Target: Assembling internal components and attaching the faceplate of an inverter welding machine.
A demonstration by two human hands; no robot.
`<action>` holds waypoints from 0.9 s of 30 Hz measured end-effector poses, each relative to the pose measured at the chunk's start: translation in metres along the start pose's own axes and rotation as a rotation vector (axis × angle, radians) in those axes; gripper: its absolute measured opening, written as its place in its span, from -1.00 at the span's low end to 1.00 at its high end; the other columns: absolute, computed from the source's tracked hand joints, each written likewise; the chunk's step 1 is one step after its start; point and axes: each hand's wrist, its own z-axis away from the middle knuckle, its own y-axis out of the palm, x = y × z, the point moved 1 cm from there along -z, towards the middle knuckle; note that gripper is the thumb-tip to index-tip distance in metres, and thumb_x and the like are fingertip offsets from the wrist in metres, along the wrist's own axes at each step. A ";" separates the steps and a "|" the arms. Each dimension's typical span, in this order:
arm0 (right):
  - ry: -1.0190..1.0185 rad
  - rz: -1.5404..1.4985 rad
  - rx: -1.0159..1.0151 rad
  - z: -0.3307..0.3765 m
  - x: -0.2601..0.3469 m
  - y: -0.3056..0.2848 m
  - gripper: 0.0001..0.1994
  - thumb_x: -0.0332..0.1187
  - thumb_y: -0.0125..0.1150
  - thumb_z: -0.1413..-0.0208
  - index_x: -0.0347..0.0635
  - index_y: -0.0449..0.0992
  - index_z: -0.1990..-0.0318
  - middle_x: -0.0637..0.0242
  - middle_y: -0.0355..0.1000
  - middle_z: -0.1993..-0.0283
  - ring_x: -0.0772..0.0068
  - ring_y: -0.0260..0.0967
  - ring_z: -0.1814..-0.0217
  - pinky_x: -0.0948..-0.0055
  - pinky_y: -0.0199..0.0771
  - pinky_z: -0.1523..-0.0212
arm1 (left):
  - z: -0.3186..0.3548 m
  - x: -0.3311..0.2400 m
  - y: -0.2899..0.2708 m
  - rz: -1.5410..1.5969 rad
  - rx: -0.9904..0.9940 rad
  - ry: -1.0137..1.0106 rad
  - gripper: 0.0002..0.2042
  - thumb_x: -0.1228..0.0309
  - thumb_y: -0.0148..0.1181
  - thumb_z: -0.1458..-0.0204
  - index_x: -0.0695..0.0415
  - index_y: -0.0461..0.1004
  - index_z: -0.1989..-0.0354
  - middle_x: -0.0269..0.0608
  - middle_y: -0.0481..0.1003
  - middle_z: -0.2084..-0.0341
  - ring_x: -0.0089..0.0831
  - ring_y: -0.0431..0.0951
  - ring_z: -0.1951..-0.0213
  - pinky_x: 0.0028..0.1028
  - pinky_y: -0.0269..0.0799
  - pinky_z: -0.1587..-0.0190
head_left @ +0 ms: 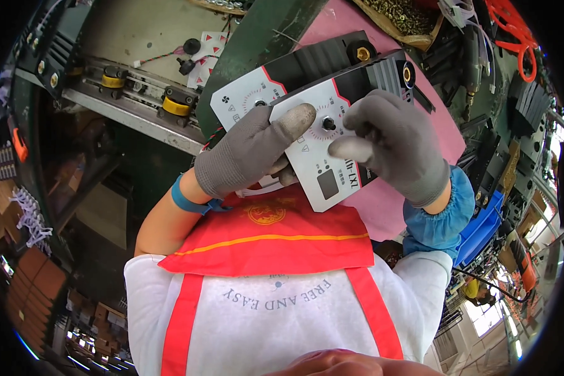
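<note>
My left hand [241,150], in a grey knitted glove, grips the left edge of a white-and-black control panel [308,164], thumb on its face and fingers beneath. The panel is tilted and has a red stripe, a dark display window [328,183], a black knob shaft [328,124] inside a dial and a brass-lined socket [408,75]. My right hand [398,147], also gloved, hovers over the panel beside the shaft. Its thumb and forefinger are bent but apart, with nothing visible between them. Partly under this panel lies a second, similar panel [232,103].
A pink mat [442,131] covers the green bench. At the back right are a box of small brass-coloured screws [407,15], a power screwdriver [472,69] and orange-handled tools [525,56]. A metal rail [138,119] with yellow-ringed rollers runs left. A blue bin [479,232] stands right.
</note>
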 end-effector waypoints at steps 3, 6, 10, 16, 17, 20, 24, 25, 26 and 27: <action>0.010 -0.086 -0.040 -0.002 -0.002 -0.002 -0.69 -0.38 0.36 0.15 -0.13 0.52 0.17 0.31 0.38 0.32 0.26 0.41 0.34 0.36 0.44 0.34 | -0.001 0.002 -0.001 -0.089 0.052 0.099 -0.61 0.07 0.03 -0.19 0.23 0.41 0.27 -0.30 0.44 0.59 -0.67 0.35 0.59 -0.62 0.27 0.57; -0.235 0.014 -0.061 -0.005 -0.007 0.006 -0.69 -0.46 0.31 0.12 -0.18 0.51 0.14 0.27 0.38 0.34 0.27 0.38 0.39 0.44 0.36 0.42 | -0.003 -0.004 0.003 -0.012 -0.005 -0.006 -0.61 0.07 0.03 -0.19 0.24 0.40 0.26 -0.30 0.44 0.59 -0.67 0.35 0.57 -0.62 0.29 0.55; -0.300 0.227 -0.084 -0.005 0.001 0.005 -0.71 -0.46 0.29 0.13 -0.17 0.50 0.17 0.25 0.39 0.33 0.20 0.40 0.34 0.36 0.40 0.39 | -0.002 0.006 0.002 -0.120 0.001 0.316 -0.59 0.05 0.02 -0.19 0.25 0.40 0.28 -0.28 0.44 0.59 -0.67 0.35 0.58 -0.60 0.25 0.57; -0.042 0.094 -0.044 0.000 0.012 0.008 -0.72 -0.46 0.28 0.11 -0.19 0.49 0.17 0.22 0.39 0.30 0.15 0.41 0.33 0.31 0.42 0.36 | -0.002 -0.003 -0.005 -0.157 0.097 -0.031 -0.58 0.04 0.02 -0.18 0.25 0.42 0.31 -0.26 0.45 0.58 -0.67 0.35 0.60 -0.59 0.24 0.59; -0.008 0.080 -0.041 0.000 0.013 0.008 -0.72 -0.46 0.27 0.10 -0.19 0.48 0.17 0.21 0.39 0.30 0.15 0.41 0.33 0.30 0.42 0.36 | -0.002 -0.003 -0.005 -0.157 0.096 -0.032 -0.58 0.04 0.02 -0.18 0.25 0.42 0.31 -0.26 0.45 0.58 -0.67 0.35 0.60 -0.59 0.24 0.59; -0.026 0.073 -0.062 0.000 0.013 0.011 -0.72 -0.48 0.26 0.11 -0.18 0.49 0.16 0.21 0.39 0.29 0.15 0.41 0.30 0.31 0.42 0.34 | 0.001 -0.001 -0.002 -0.194 0.030 0.085 -0.58 0.04 0.00 -0.19 0.25 0.43 0.30 -0.26 0.46 0.59 -0.67 0.35 0.61 -0.59 0.23 0.59; -0.235 0.126 -0.013 -0.010 0.000 0.004 -0.70 -0.49 0.26 0.13 -0.17 0.49 0.16 0.20 0.39 0.28 0.14 0.40 0.27 0.30 0.42 0.30 | 0.000 -0.008 0.002 -0.108 0.012 0.035 -0.58 0.04 0.00 -0.19 0.24 0.45 0.27 -0.26 0.46 0.58 -0.68 0.35 0.60 -0.59 0.24 0.59; -0.298 0.103 0.006 -0.013 -0.005 0.003 -0.69 -0.48 0.26 0.14 -0.16 0.49 0.15 0.20 0.38 0.28 0.13 0.39 0.26 0.30 0.41 0.28 | -0.001 -0.010 0.002 -0.001 0.033 -0.092 -0.59 0.05 0.01 -0.18 0.24 0.45 0.25 -0.26 0.46 0.57 -0.67 0.35 0.59 -0.59 0.24 0.58; -0.361 0.080 0.025 -0.015 -0.006 0.001 -0.68 -0.48 0.26 0.15 -0.15 0.49 0.14 0.21 0.38 0.28 0.13 0.38 0.25 0.29 0.40 0.26 | -0.003 -0.012 0.002 -0.001 0.035 -0.093 -0.59 0.05 0.01 -0.18 0.24 0.45 0.25 -0.26 0.46 0.57 -0.67 0.35 0.59 -0.59 0.24 0.58; -0.358 0.081 0.024 -0.015 -0.006 -0.001 -0.68 -0.48 0.26 0.15 -0.15 0.49 0.14 0.21 0.38 0.28 0.13 0.38 0.25 0.29 0.40 0.26 | -0.004 -0.012 0.001 0.004 0.058 -0.140 -0.60 0.07 0.01 -0.19 0.24 0.45 0.23 -0.26 0.46 0.56 -0.66 0.34 0.59 -0.58 0.25 0.58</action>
